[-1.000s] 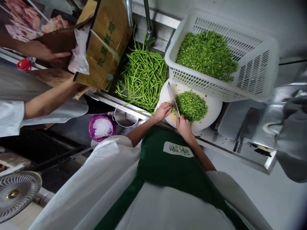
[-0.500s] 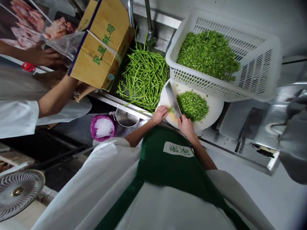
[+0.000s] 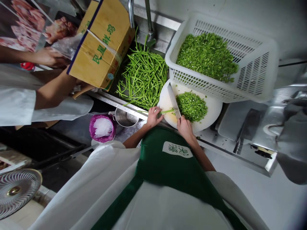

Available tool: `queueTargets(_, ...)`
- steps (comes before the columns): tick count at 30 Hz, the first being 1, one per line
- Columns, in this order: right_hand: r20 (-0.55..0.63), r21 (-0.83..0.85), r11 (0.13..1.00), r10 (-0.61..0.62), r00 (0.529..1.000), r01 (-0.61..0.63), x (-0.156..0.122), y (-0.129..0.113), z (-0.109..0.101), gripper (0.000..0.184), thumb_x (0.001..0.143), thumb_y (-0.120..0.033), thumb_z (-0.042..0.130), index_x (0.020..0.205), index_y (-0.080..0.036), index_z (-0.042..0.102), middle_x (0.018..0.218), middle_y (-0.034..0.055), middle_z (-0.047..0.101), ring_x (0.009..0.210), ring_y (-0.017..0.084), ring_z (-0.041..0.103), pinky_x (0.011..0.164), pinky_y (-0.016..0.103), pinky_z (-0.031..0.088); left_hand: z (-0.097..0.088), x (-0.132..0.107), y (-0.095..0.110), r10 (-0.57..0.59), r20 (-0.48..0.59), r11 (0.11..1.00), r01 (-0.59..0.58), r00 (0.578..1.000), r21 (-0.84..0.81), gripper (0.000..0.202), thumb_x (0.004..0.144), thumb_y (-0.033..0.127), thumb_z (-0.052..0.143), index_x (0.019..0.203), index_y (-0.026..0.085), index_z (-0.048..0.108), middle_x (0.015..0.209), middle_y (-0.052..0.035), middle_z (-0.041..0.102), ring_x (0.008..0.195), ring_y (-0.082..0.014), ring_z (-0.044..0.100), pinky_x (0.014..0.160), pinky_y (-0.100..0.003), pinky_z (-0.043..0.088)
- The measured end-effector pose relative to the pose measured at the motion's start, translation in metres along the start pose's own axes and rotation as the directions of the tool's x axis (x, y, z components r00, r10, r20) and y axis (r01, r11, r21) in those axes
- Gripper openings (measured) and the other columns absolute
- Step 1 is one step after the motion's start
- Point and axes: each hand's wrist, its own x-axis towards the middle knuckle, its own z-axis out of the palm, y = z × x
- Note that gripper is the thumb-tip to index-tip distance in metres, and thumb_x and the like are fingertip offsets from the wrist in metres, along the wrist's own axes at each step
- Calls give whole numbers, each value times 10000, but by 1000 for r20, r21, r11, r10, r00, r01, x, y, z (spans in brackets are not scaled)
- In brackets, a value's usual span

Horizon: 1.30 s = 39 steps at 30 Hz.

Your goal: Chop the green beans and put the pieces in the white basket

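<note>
My right hand (image 3: 185,127) is wrapped round the handle of a cleaver (image 3: 174,99), its broad blade slanting up and left over a round white cutting board (image 3: 214,113). On the board's left edge, my left hand (image 3: 153,117) closes on a few thin green beans (image 3: 168,111), whose ends point at the blade. Just right of the cleaver sits a heap of chopped green beans (image 3: 192,107). Behind my left hand, a pile of whole green beans (image 3: 145,78) lies in a dark tray. The beans' grip under my fingers is partly hidden.
A white plastic basket (image 3: 254,72) holding chopped greens overhangs the board's back edge. To the left stands a cardboard box (image 3: 100,48), with a co-worker's arms (image 3: 51,92) beside it and raw meat (image 3: 28,22) beyond. A steel pot (image 3: 126,117) and purple-lined bin (image 3: 102,127) are below.
My left hand has shifted slightly left, with its fingers raised and more of the beans showing. The cleaver stays nearly in place. The co-worker's hand has moved at the plastic bag.
</note>
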Motion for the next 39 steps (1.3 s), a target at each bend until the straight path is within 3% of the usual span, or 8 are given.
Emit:
queueTargets(3, -17, -18, 1000, 5, 1000, -5, -4, -1, -5, 369, 1089, -326, 327, 1285, -116, 557, 1065, 189, 736, 992, 282, 704, 855, 328, 460, -2, -11, -6, -40, 52, 992, 46, 998, -121, 249, 961, 269, 588, 1190, 195, 654, 1193, -110, 589, 1124, -223, 602, 963, -380, 548)
queueTargets(6, -22, -23, 1000, -4, 1000, 3, -7, -7, -6, 383, 1087, -321, 320, 1304, -106, 550, 1064, 191, 736, 992, 273, 702, 861, 319, 459, 2, -15, -7, -56, 57, 982, 66, 997, -178, 193, 986, 212, 521, 1115, 192, 664, 1150, -106, 609, 1089, -199, 630, 940, -354, 563)
queueTargets(11, 18, -34, 999, -15, 1000, 15, 0, -10, 0, 357, 1077, -293, 348, 1296, -110, 562, 1083, 187, 735, 997, 267, 700, 862, 316, 456, 5, -15, -8, -35, 59, 981, 45, 998, -187, 176, 1004, 208, 526, 1021, 178, 698, 1055, -104, 671, 1010, -206, 653, 936, -390, 558)
queueTargets(18, -43, -58, 998, -4, 999, 2, -10, -2, -7, 383, 1086, -330, 332, 1287, -102, 565, 1045, 191, 732, 979, 278, 693, 853, 322, 447, 15, -10, -10, 3, 32, 984, 3, 999, -180, 199, 1002, 217, 550, 1000, 189, 746, 1008, -87, 704, 950, -199, 631, 898, -387, 552)
queueTargets(34, -6, -45, 998, -52, 999, 51, -4, -13, 3, 354, 1076, -291, 351, 1293, -122, 573, 1099, 182, 741, 1004, 265, 704, 855, 309, 448, 24, 4, -5, 50, 33, 985, -44, 998, -166, 226, 993, 199, 543, 971, 204, 768, 1019, -84, 701, 989, -214, 614, 926, -414, 547)
queueTargets(39, -31, -19, 998, -66, 997, 65, 9, 3, 6, 339, 1066, -332, 388, 1245, -143, 605, 1069, 166, 750, 995, 277, 701, 832, 313, 442, 23, 12, -3, 58, 74, 989, -48, 996, -139, 181, 987, 170, 565, 967, 189, 744, 1027, -87, 688, 996, -211, 607, 936, -389, 523)
